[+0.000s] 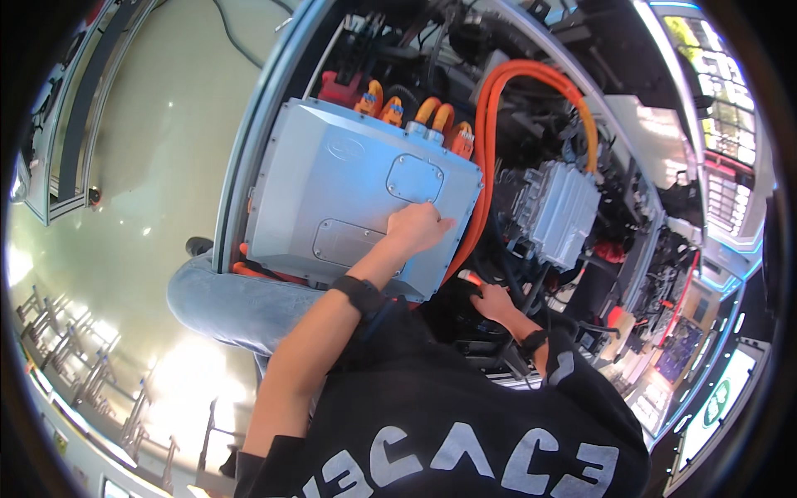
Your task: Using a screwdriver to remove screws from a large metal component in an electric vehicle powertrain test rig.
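Note:
A large silver metal housing (290,178) with screwed-on cover plates lies before me. My left hand (418,228) rests on its top, beside the smaller cover plate (415,177). Its fingers are curled and the thumb sticks out to the right; whatever lies under the fingers is hidden. To the right of the housing's near corner, my right hand (494,302) reaches low into a dark gap, its fingers bent near a short orange piece (471,278). What those fingers grip, if anything, I cannot make out. Thick orange cables (486,166) loop beside the housing.
Orange connectors (390,110) line the housing's far edge. A smaller ribbed silver unit (560,212) stands to the right among dark hoses. A metal frame rail (241,166) runs along the left. My bent knee (241,303) presses near the frame, and a wheeled stand (70,178) is farther left.

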A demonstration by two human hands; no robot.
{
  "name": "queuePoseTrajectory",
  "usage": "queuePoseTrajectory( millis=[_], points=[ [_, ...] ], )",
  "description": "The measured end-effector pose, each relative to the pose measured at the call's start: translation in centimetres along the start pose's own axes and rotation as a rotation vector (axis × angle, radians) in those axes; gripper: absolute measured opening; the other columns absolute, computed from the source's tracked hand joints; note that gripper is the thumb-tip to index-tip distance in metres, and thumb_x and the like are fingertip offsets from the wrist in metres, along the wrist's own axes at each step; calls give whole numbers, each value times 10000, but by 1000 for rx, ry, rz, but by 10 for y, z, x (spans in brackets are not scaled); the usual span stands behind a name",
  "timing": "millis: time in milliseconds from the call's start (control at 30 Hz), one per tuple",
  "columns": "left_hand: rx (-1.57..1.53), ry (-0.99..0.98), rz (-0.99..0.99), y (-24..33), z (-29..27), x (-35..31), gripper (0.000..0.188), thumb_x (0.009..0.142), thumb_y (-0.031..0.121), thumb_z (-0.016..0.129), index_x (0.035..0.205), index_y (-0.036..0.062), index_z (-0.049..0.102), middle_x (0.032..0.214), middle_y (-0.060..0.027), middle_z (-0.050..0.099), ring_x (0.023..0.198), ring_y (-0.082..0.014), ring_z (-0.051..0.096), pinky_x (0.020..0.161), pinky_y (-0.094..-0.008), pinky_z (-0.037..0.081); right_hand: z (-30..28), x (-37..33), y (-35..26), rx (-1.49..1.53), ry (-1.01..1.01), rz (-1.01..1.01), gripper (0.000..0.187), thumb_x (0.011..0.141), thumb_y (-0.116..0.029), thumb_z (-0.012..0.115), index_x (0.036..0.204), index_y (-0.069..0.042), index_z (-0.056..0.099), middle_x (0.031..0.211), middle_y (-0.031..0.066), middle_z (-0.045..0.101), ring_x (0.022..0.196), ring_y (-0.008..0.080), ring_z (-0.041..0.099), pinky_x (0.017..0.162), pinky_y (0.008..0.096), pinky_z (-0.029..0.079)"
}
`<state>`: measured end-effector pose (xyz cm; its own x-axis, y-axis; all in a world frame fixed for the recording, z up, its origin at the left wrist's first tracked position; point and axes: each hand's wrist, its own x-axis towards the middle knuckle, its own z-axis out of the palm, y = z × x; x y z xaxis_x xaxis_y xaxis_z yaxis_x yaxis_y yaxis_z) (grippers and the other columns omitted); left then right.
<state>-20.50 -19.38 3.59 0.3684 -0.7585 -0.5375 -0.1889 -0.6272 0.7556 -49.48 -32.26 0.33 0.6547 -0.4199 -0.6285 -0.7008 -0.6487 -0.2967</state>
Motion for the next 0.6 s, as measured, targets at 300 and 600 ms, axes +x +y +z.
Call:
queuePoseTrajectory(
  millis=[300, 600],
  points=[
    [-233, -226, -178, -54, -58, -62, 428, 867, 432, 598, 729, 27, 610, 592, -49, 550, 468, -154, 500, 447, -303, 393, -260, 12, -125, 21, -64, -40, 281, 759, -246, 595, 746, 30, 644, 585, 39, 530, 596, 79, 507, 550, 285, 427],
    [-1132, 266, -169, -171, -103, -215, 366, 941, 289, 556, 651, 74, 491, 518, 36, 386, 404, -49, 304, 376, -209, 210, -261, 36, -137, -68, 443, -245, 330, 753, -297, 648, 859, 10, 707, 594, 75, 613, 586, 144, 591, 582, 295, 449]
  ],
)
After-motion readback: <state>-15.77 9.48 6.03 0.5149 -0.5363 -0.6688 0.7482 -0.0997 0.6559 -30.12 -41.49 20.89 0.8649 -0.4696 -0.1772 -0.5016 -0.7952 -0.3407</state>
